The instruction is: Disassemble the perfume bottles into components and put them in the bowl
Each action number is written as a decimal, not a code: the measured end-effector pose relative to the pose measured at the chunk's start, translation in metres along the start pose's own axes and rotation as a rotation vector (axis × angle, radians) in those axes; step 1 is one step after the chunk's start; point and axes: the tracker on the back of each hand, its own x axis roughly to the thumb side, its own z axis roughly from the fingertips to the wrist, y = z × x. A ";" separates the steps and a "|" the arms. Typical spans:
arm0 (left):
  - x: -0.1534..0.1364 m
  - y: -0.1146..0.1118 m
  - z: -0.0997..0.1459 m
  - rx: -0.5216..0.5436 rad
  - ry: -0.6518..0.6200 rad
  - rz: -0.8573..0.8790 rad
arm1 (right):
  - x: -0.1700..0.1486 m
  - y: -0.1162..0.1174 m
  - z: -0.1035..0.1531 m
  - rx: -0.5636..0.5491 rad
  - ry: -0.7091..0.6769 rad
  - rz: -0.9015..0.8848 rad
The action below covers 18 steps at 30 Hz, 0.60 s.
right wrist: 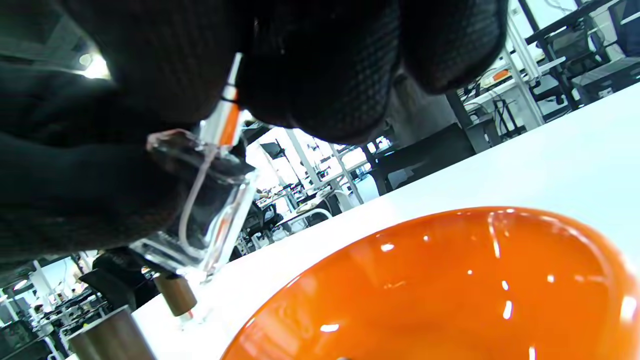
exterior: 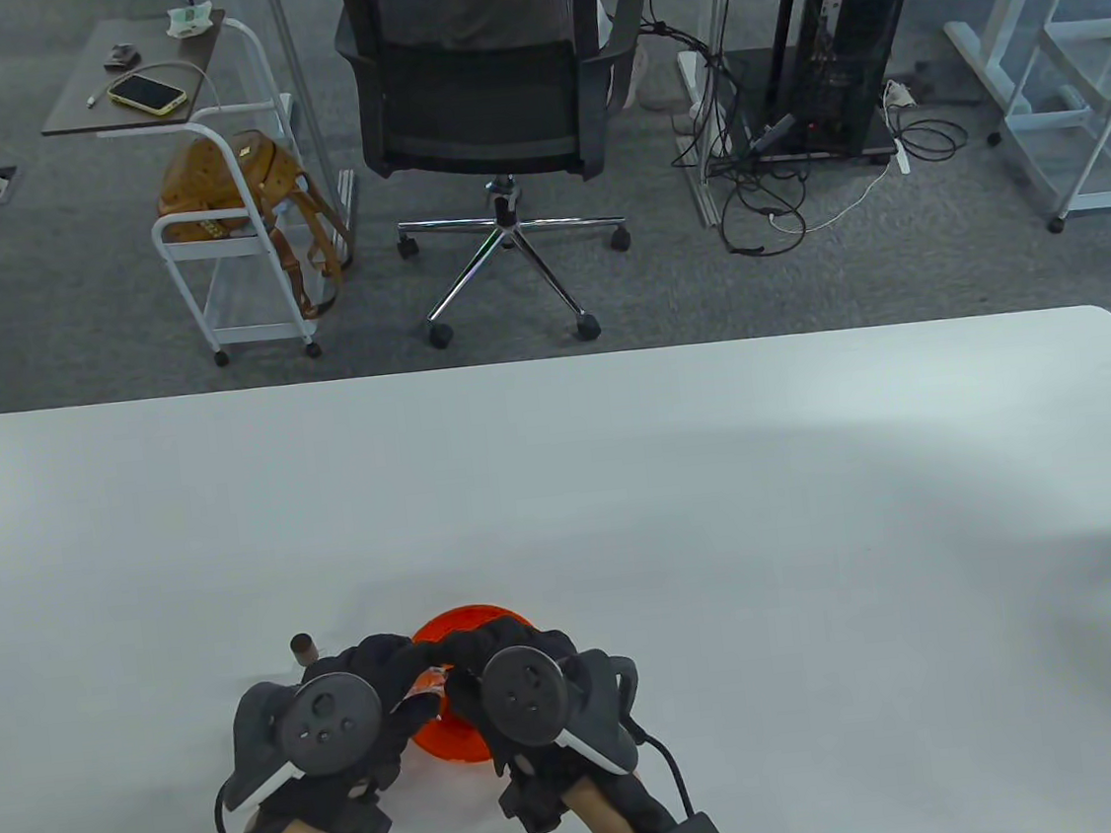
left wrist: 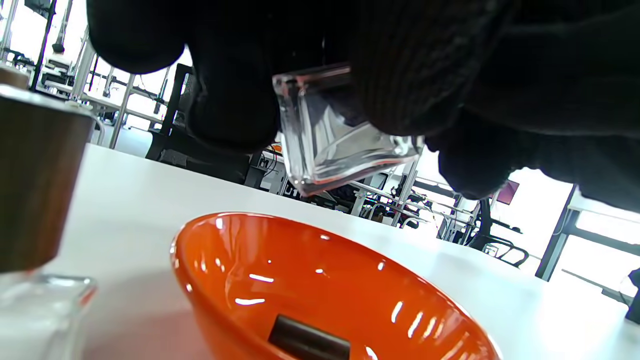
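Observation:
Both hands meet above the orange bowl (exterior: 458, 625) near the table's front edge. My left hand (exterior: 401, 696) grips a clear square glass perfume bottle (left wrist: 340, 140), tilted over the bowl (left wrist: 300, 280). My right hand (exterior: 463, 669) pinches the bottle's spray pump (right wrist: 227, 112) at the neck; its thin tube (right wrist: 192, 200) still curves down inside the glass (right wrist: 220, 215). A dark flat piece (left wrist: 307, 342) lies at the bottom of the bowl. The gloves hide most of the pump head.
A second perfume bottle with a brown cap (exterior: 302, 647) stands just left of the bowl, close to my left hand. The right wrist view shows two brown caps (right wrist: 175, 295) (right wrist: 110, 335) there. An office chair (exterior: 482, 97) stands beyond the table's far edge.

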 end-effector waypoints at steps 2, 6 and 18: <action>0.000 -0.001 0.000 -0.011 -0.002 -0.002 | 0.000 0.000 0.000 -0.028 -0.004 0.026; 0.002 -0.002 -0.001 -0.004 -0.003 -0.035 | -0.001 0.001 0.000 0.034 -0.007 -0.003; 0.000 0.000 0.000 -0.004 -0.004 -0.008 | -0.002 0.001 -0.001 -0.002 0.004 0.010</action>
